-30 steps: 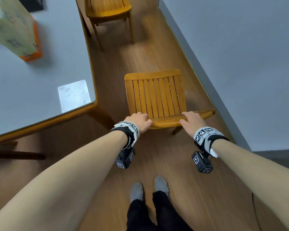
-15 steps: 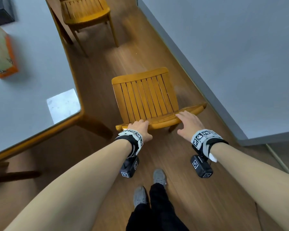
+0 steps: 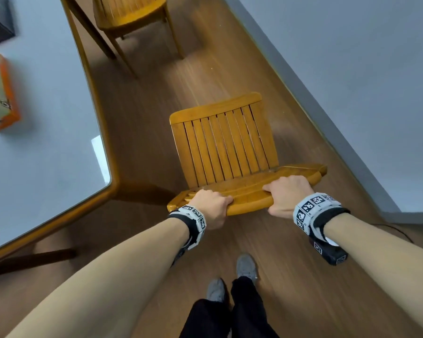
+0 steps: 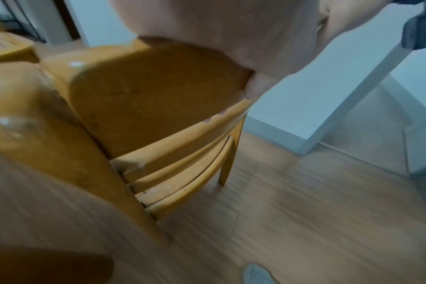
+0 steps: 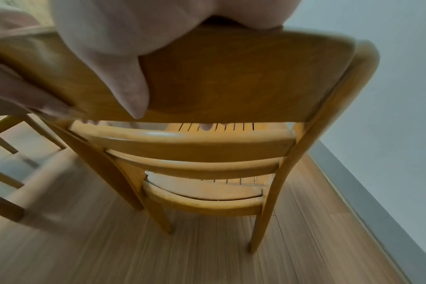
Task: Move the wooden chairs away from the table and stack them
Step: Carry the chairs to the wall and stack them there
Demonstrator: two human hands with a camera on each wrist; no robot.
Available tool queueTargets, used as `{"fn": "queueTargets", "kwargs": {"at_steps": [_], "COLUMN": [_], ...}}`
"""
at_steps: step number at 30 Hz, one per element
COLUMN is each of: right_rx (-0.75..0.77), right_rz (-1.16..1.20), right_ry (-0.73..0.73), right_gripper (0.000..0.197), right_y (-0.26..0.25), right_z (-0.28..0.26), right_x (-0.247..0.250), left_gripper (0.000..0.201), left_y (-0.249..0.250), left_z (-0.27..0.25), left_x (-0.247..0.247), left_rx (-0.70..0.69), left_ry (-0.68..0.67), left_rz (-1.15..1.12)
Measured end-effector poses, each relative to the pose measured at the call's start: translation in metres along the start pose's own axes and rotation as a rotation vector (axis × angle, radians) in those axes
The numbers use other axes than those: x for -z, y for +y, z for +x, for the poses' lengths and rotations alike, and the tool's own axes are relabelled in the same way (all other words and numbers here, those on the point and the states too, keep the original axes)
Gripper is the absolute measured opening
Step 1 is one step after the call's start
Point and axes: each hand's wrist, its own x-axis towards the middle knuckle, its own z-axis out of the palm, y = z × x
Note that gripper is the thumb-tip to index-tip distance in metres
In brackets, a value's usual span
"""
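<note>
Both hands, left hand (image 3: 211, 206) and right hand (image 3: 287, 196), have their fingers (image 5: 205, 126) curled tight over the curved top rail of the slatted wooden chair (image 3: 224, 147). It stands on plank floor (image 3: 291, 276) beside the glossy grey tabletop (image 3: 47, 142).

The wooden floor (image 3: 230, 69) carries two slatted chairs: the near chair (image 3: 225, 147) by the wall, the far chair (image 3: 130, 11) beside the bench (image 3: 47, 93). An orange box (image 3: 0, 93) rests on the bench's grey top.

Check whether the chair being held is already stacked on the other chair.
No, the held chair stands apart from the other chair, with bare floor between them in the head view.
</note>
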Motion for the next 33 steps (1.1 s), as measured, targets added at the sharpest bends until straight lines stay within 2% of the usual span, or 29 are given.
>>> {"fn": "queueTargets", "kwargs": {"at_steps": [5,11,21,24,30,33], "right_rx": [-0.045,-0.11,-0.259,-0.306,-0.374,-0.402], "right_rz": [-0.026,0.011,0.115,0.151,0.23,0.25], "right_ry": [0.028,0.06,0.049,0.058,0.112,0.124], "right_gripper": [0.033,0.032,0.034,0.037,0.022,0.024], "right_y": [0.01,0.011,0.005,0.009,0.022,0.03], "right_z": [0.029,0.076,0.143,0.162,0.206,0.227], "right_x": [0.03,0.059,0.11,0.122,0.145,0.159], "left_gripper": [0.038,0.051,0.035,0.038,0.042,0.052], "left_y": [-0.023,-0.074,-0.155,-0.173,-0.208,-0.222], "left_z": [0.025,0.062,0.115,0.135,0.176,0.198], "left_x": [0.032,0.073,0.138,0.159,0.203,0.229], "left_rx": [0.003,-0.027,-0.18,-0.227,-0.279,-0.276], "left_ry": [0.045,0.037,-0.011,0.0,0.003,0.009], "left_rz": [0.01,0.059,0.172,0.201,0.28,0.345]}}
